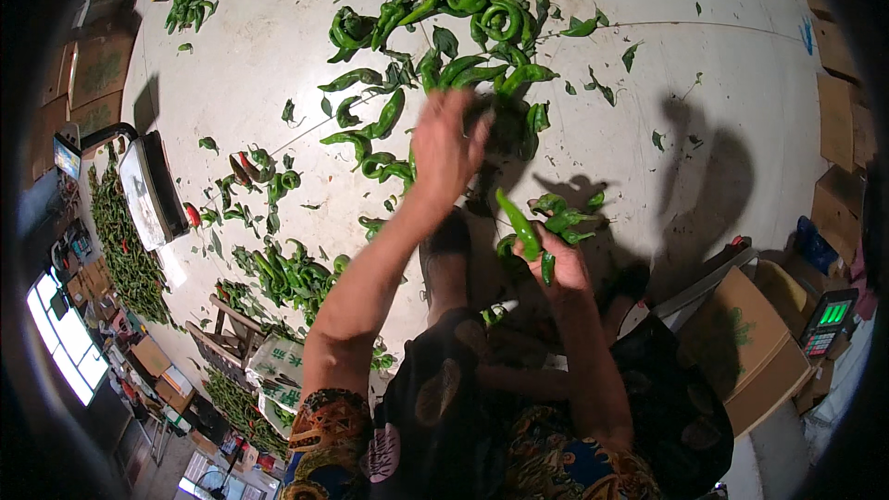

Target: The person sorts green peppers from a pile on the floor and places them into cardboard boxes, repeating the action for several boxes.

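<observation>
Green peppers (516, 222), dozens, two bare hands (443, 146)

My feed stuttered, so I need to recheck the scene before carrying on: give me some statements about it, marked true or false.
1. The right hand holds a long green pepper. True.
2. Every pepper on the pale floor is green. False: a red pepper lies toward the left.
3. A brown cardboard box is on the person's right. True.
4. The left hand rests on that box. False: it is over the floor, near loose green peppers.
5. The keypad device has a lit green display. True.
</observation>
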